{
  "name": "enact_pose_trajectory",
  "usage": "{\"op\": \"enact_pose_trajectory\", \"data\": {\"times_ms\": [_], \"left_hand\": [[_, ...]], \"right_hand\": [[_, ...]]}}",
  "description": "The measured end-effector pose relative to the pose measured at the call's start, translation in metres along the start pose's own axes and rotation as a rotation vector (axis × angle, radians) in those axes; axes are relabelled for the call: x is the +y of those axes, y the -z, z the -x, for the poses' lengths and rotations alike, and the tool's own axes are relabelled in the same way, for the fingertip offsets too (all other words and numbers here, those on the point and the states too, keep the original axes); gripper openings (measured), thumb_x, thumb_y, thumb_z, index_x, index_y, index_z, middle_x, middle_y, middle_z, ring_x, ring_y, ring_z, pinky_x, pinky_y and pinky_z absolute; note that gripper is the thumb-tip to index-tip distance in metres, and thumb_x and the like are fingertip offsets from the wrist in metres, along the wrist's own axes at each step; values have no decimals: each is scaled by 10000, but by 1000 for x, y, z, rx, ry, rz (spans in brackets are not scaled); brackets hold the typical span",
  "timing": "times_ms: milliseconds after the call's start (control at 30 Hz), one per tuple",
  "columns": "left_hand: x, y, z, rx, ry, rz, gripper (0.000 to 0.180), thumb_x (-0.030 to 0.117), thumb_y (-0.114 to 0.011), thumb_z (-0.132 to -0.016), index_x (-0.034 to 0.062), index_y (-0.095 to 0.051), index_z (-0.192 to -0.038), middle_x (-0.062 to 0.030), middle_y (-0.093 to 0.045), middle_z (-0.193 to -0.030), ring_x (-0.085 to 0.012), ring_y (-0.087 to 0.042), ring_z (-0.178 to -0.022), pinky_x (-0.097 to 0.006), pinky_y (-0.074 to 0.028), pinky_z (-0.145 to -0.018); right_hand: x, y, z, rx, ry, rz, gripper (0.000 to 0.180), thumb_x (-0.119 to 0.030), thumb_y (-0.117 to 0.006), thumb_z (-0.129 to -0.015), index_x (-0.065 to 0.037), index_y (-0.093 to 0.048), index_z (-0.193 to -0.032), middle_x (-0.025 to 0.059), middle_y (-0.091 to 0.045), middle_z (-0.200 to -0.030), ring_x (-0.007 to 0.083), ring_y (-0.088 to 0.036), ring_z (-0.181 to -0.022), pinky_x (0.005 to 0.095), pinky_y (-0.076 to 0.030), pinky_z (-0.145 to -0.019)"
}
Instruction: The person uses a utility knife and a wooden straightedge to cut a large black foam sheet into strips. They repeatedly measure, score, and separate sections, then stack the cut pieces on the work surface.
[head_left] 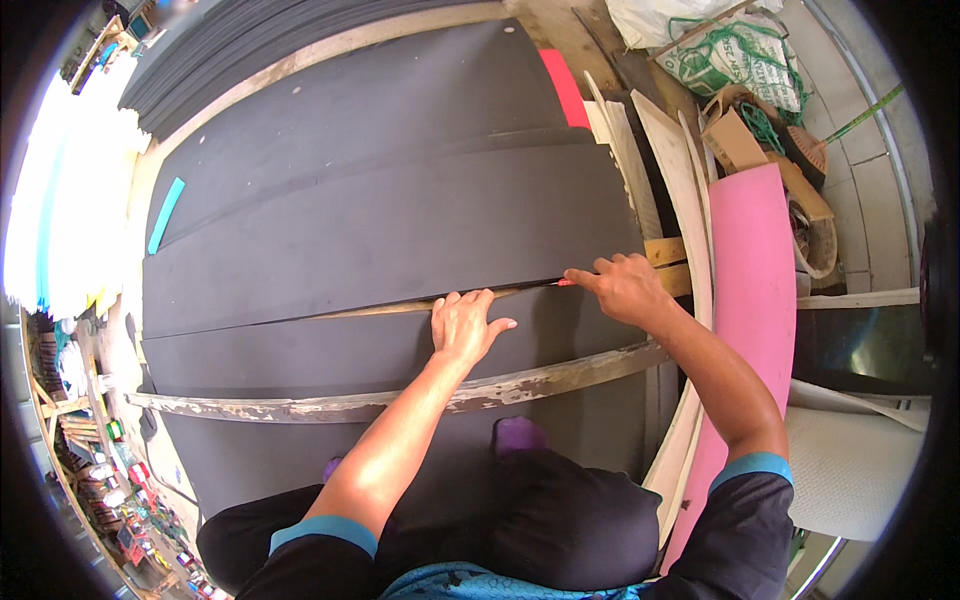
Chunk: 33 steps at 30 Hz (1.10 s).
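Note:
A wide dark grey foam sheet (390,220) lies before me, with a long slit across it that gapes toward the right. Through the gap a strip of tan wood (385,309) shows. My left hand (463,322) is open and rests on the near piece of sheet (290,352), fingertips at the slit and thumb held out. Farther right, my right hand (622,287) is closed around a small red-handled cutter (565,283), mostly hidden by the fingers. Its tip meets the slit near the sheet's right end.
A worn wooden strip (350,406) crosses the sheet nearer me. Pink foam (752,260) and pale strips (690,200) stand along the right side. Stacked dark sheets (300,50) lie at the far left. A teal strip (166,216) and a red piece (565,88) sit at the edges.

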<state>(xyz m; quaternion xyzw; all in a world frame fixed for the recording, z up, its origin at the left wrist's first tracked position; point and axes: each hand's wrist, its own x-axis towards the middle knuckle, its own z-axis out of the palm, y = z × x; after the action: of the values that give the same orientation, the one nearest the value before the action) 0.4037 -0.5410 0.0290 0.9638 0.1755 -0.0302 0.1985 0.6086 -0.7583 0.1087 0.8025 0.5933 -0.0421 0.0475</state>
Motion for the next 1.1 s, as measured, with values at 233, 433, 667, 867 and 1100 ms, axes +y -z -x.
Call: {"op": "enact_pose_trajectory", "data": {"times_ms": [233, 433, 667, 867, 1100], "left_hand": [[1, 4, 0, -15, 18, -43, 625, 605, -805, -797, 95, -730, -1149, -69, -775, -1083, -257, -674, -997, -428, -477, -942], [0, 2, 0, 27, 8, -27, 600, 590, -818, -792, 93, -725, -1115, -65, -774, -1091, -259, -667, -975, -427, -481, -925], [-1, 6, 0, 20, 19, -4, 573, 565, -847, -774, 90, -719, -1070, -56, -769, -1054, -264, -654, -919, -424, -478, -903], [2, 6, -3, -40, 28, -17, 588, 571, -849, -775, 81, -719, -1074, -57, -769, -1046, -268, -645, -912, -437, -473, -909], [-15, -5, -8, -8, -25, 35, 693, 544, -847, -810, 37, -712, -1264, -125, -700, -1360, -327, -654, -1191, -472, -481, -1077]], "right_hand": [[13, 15, -3, -228, -13, 64, 446, -127, -630, -940, -269, -715, -1354, 105, -753, -948, 287, -757, -860, 424, -583, -713], [39, 8, 10, -304, -35, 109, 369, -137, -628, -952, -221, -747, -1291, 102, -756, -898, 289, -765, -834, 427, -592, -681], [90, 7, 43, -356, -125, 136, 342, -124, -616, -950, -218, -767, -1242, 86, -750, -848, 291, -760, -816, 431, -584, -688], [103, -3, 58, -308, -148, 199, 258, -216, -627, -981, -219, -788, -1182, 97, -748, -837, 306, -759, -820, 454, -571, -687], [130, 2, 109, -268, -337, 184, 295, -225, -603, -999, -228, -710, -1274, 88, -703, -864, 308, -721, -788, 482, -540, -660]]}}
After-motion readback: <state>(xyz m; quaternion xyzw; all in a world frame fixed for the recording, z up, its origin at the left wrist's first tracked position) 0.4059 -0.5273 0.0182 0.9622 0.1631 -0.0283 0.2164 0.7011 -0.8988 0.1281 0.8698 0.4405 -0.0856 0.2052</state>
